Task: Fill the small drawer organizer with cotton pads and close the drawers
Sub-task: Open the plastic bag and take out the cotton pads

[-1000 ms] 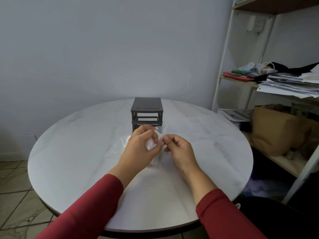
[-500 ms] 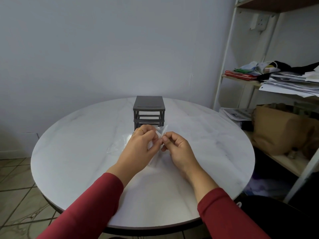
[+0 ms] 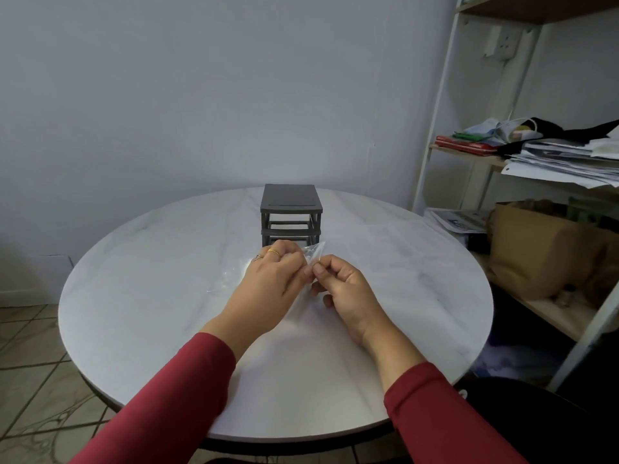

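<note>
Surface: round white marble-look table (image 3: 134,296), pale plain wall behind, tiled floor at lower left.
Organizer: dark grey drawer organizer (image 3: 290,199) upright at the table's middle-far part, front facing the camera. Upper front slot looks hollow; the lowest part is hidden behind the hands. Neither hand clearly touches it.
Left hand (image 3: 268,286): fingers curled, thumb and fingertips pinching the clear plastic bag (image 3: 314,252) near its top edge. Back of the hand faces the camera, knuckles just in front of the organizer's base.
Right hand (image 3: 348,293): thumb and index finger pinching the same bag edge, other fingers curled under. Thumb tip almost meets the left hand's fingertips.
Bag: crumpled, see-through, held between both hands above the table; one loose part trails out to the left of the left hand.
Cotton pads: cannot tell, nothing readable through the plastic.
Arms: both forearms come in from the bottom edge and converge at table centre, red sleeves (image 3: 187,390) pushed up short of the wrists.
Count: 2 hands, 1 bag, 1 organizer, 2 rings (image 3: 274,252) on the left hand.
Right side: white shelf unit (image 3: 432,145) with a paper stack (image 3: 562,162) and a brown paper bag (image 3: 536,249), well apart from the hands.
</note>
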